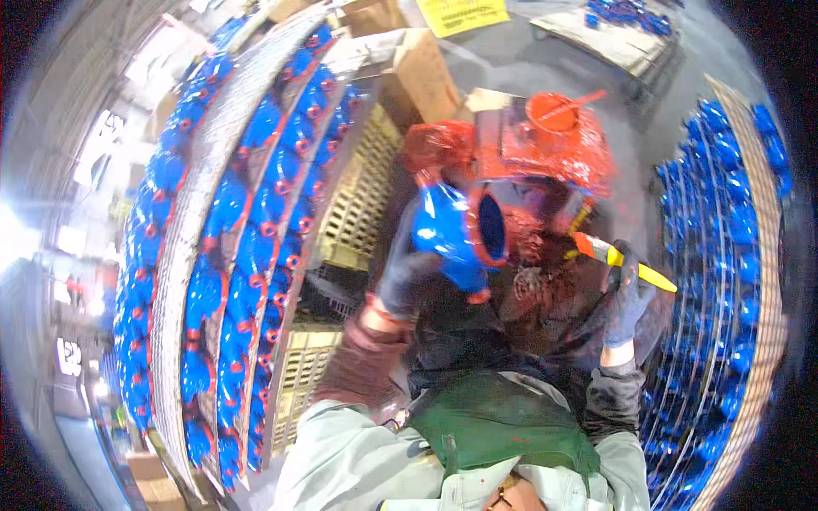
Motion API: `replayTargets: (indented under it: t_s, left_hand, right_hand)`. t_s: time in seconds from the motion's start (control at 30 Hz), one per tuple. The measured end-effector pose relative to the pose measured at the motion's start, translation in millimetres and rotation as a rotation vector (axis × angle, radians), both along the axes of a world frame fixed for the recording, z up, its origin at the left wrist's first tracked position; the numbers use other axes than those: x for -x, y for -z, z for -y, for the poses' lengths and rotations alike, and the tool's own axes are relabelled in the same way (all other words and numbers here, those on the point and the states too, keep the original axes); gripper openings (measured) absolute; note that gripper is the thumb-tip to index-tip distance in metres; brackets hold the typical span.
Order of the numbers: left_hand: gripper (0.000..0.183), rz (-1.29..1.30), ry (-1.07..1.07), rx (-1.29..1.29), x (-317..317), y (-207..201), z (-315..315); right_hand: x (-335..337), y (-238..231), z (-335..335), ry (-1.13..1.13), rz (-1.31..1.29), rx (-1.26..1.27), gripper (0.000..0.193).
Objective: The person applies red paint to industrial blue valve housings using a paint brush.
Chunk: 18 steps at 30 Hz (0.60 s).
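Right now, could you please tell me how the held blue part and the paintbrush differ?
The blue part is bulky and hollow, the paintbrush slim. The part has a red rim, the paintbrush a yellow handle. Both are held: part in the left hand, paintbrush in the right hand.

One wide fisheye looks down at close range from head height

two gloved hands [404, 284] [630, 300], one held blue casting [446, 228], one paintbrush [653, 276], one red cup [550, 114], one yellow sign [465, 14]
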<state>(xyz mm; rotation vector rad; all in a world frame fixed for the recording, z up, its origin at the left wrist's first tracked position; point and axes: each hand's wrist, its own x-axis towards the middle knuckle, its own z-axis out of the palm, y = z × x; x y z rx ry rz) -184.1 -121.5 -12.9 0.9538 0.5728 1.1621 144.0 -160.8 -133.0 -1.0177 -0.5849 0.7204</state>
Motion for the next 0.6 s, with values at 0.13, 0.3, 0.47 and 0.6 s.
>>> replayTargets:
  t_s: [0.13,0.3,0.47,0.6]
  left_hand:
    - [0.069,-0.619,-0.533,-0.289,97.6,-107.8,-2.4]
    - [0.068,-1.076,-0.808,-0.563,139.7,-245.2,-65.7]
    - [0.067,-1.524,-0.921,-0.323,292.6,-304.5,-142.5]
    - [0.072,-2.224,-0.962,-0.112,341.8,-308.4,-186.6]
  right_hand:
    - [19.1,5.4,-11.8,-0.279,0.100,0.185,0.026]
    - [12.1,15.2,-10.0,-0.429,0.094,0.177,0.024]
    - [27.8,23.8,-15.6,-0.305,-0.011,0.188,0.022]
    - [8.5,63.6,-6.9,-0.230,-0.014,0.295,0.022]
